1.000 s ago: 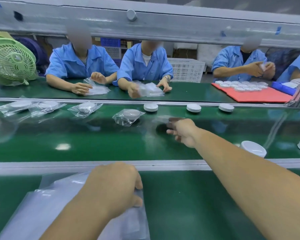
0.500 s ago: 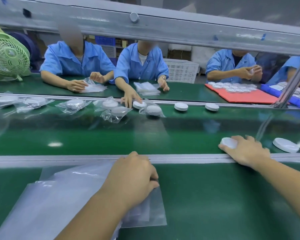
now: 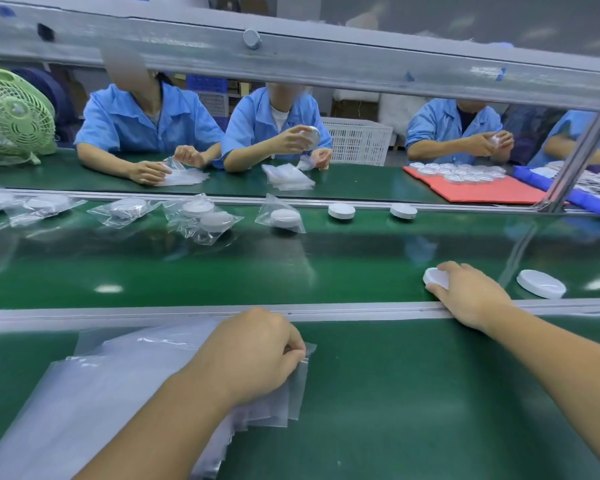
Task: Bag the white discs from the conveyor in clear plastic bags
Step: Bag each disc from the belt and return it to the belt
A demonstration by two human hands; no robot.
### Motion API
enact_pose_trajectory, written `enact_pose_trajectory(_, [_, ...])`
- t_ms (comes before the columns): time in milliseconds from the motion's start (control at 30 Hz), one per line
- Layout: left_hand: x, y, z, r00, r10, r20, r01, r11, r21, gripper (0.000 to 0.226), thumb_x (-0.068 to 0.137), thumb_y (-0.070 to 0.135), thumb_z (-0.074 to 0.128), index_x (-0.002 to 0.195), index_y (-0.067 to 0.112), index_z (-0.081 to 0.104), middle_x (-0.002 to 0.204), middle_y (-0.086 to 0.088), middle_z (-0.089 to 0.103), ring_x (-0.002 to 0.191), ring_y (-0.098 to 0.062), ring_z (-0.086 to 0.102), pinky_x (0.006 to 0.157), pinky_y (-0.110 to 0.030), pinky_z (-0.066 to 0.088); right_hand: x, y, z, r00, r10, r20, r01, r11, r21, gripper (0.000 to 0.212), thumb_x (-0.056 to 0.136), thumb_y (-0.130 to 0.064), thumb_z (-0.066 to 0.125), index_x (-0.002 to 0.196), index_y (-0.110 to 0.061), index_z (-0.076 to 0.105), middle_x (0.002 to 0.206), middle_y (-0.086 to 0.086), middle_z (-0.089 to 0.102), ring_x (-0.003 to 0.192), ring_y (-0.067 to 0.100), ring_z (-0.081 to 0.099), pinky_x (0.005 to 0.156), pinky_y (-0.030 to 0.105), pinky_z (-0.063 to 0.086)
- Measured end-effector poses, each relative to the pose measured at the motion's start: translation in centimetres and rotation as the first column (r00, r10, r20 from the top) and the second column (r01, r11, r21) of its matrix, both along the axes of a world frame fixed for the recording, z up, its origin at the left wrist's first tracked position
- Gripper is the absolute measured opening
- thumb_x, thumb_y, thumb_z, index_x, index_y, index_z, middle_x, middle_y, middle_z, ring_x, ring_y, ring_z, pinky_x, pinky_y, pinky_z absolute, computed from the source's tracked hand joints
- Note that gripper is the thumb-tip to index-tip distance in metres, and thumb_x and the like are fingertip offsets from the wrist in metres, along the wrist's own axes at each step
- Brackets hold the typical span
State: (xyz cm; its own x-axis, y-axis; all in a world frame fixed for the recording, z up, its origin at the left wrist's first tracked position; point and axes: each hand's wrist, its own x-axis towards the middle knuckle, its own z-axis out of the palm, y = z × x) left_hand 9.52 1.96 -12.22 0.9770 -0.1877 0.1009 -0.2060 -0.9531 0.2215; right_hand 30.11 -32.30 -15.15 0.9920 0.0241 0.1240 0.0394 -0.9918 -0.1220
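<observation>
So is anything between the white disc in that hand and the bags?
Only the low grey metal rail lies between the round white disc in the right hand and the clear plastic bags under the left hand.

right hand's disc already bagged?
No: the right hand holds a bare white disc on the belt, while the clear bags lie under the left hand.

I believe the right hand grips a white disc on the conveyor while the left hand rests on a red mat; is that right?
Not quite: the head view shows the left hand pinching clear plastic bags, not a red mat. The right hand does grip a white disc on the conveyor.
</observation>
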Motion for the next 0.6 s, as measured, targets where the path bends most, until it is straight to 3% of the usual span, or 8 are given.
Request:
enact_pose_trajectory(67, [0.0, 0.0, -0.2, 1.000, -0.007, -0.002, 0.007, 0.997, -0.075, 0.020, 0.094, 0.041, 0.056, 0.085, 0.034, 0.073, 0.061, 0.022, 0.057, 0.063, 0.000, 0.053, 0.063, -0.023, 0.046, -0.5, 0.9, 0.5, 0.998, 0.001, 0.067, -0.001, 1.000, 0.011, 0.045, 0.105, -0.048, 0.039, 0.137, -0.018, 0.049, 0.113, 0.010, 0.064, 0.101, 0.034, 0.061, 0.084, 0.046, 0.051])
enact_pose_trajectory(133, [0.1, 0.1, -0.4, 0.997, -0.055, -0.062, 0.046, 0.988, -0.149, 0.017, 0.090, 0.048, 0.064, 0.097, 0.037, 0.076, 0.086, 0.025, 0.071, 0.081, 0.009, 0.060, 0.079, -0.022, 0.052, -1.5, 2.2, 1.2, 0.990, 0.029, 0.135, -0.054, 0.982, 0.181, 0.038, 0.104, -0.040, 0.041, 0.133, -0.018, 0.053, 0.096, 0.010, 0.065, 0.086, 0.034, 0.060, 0.074, 0.041, 0.050])
enact_pose_trajectory(200, [0.2, 0.3, -0.7, 0.985, -0.104, -0.135, 0.078, 0.980, -0.184, 0.015, 0.087, 0.045, 0.071, 0.099, 0.040, 0.078, 0.115, 0.026, 0.070, 0.101, 0.027, 0.050, 0.096, -0.019, 0.049, -3.7, 4.3, 2.0, 0.971, 0.159, 0.180, -0.216, 0.906, 0.365, 0.025, 0.100, -0.031, 0.054, 0.123, -0.028, 0.061, 0.100, 0.004, 0.071, 0.087, 0.024, 0.063, 0.073, 0.029, 0.050])
enact_pose_trajectory(267, [0.4, 0.5, -1.0, 0.985, -0.108, -0.134, 0.081, 0.978, -0.193, 0.011, 0.089, 0.038, 0.071, 0.095, 0.038, 0.080, 0.126, 0.025, 0.066, 0.112, 0.024, 0.049, 0.099, -0.021, 0.049, -7.2, 6.7, 2.7, 0.912, 0.331, 0.244, -0.409, 0.788, 0.460, 0.020, 0.092, -0.029, 0.063, 0.105, -0.043, 0.062, 0.097, -0.017, 0.073, 0.087, 0.003, 0.066, 0.069, 0.008, 0.045])
enact_pose_trajectory(300, [0.6, 0.6, -1.2, 0.989, -0.095, -0.115, 0.072, 0.980, -0.188, 0.011, 0.090, 0.037, 0.070, 0.093, 0.036, 0.080, 0.128, 0.025, 0.065, 0.116, 0.018, 0.052, 0.098, -0.022, 0.049, -9.1, 7.9, 3.0, 0.873, 0.400, 0.278, -0.487, 0.730, 0.479, 0.020, 0.087, -0.031, 0.062, 0.099, -0.047, 0.062, 0.097, -0.025, 0.072, 0.088, -0.003, 0.065, 0.070, 0.005, 0.044])
enact_pose_trajectory(433, [0.9, 0.8, -1.8, 0.999, -0.018, -0.041, 0.006, 0.959, -0.283, 0.018, 0.094, 0.032, 0.064, 0.082, 0.025, 0.076, 0.115, 0.027, 0.069, 0.108, 0.006, 0.062, 0.091, -0.027, 0.052, -14.9, 11.2, 2.7, 0.640, 0.648, 0.414, -0.764, 0.594, 0.251, 0.036, 0.076, -0.030, 0.059, 0.110, -0.039, 0.064, 0.109, -0.023, 0.068, 0.094, -0.008, 0.062, 0.084, 0.005, 0.044])
enact_pose_trajectory(533, [0.9, 0.8, -1.4, 0.996, 0.082, 0.047, -0.048, 0.871, -0.488, 0.014, 0.091, 0.029, 0.067, 0.081, 0.032, 0.076, 0.097, 0.030, 0.071, 0.095, 0.007, 0.065, 0.089, -0.027, 0.053, -16.3, 12.2, 1.4, 0.423, 0.740, 0.523, -0.887, 0.455, 0.073, 0.040, 0.074, -0.014, 0.063, 0.112, -0.023, 0.074, 0.114, -0.015, 0.072, 0.103, 0.005, 0.068, 0.089, 0.020, 0.054])
enact_pose_trajectory(600, [0.8, 0.7, -1.1, 0.993, 0.113, 0.030, -0.072, 0.792, -0.607, 0.014, 0.092, 0.032, 0.069, 0.082, 0.036, 0.078, 0.091, 0.029, 0.073, 0.087, 0.008, 0.068, 0.083, -0.026, 0.053, -16.3, 12.4, 0.7, 0.316, 0.750, 0.582, -0.904, 0.424, -0.056, 0.037, 0.075, -0.007, 0.065, 0.109, -0.014, 0.078, 0.120, -0.006, 0.074, 0.108, 0.012, 0.071, 0.089, 0.029, 0.057])
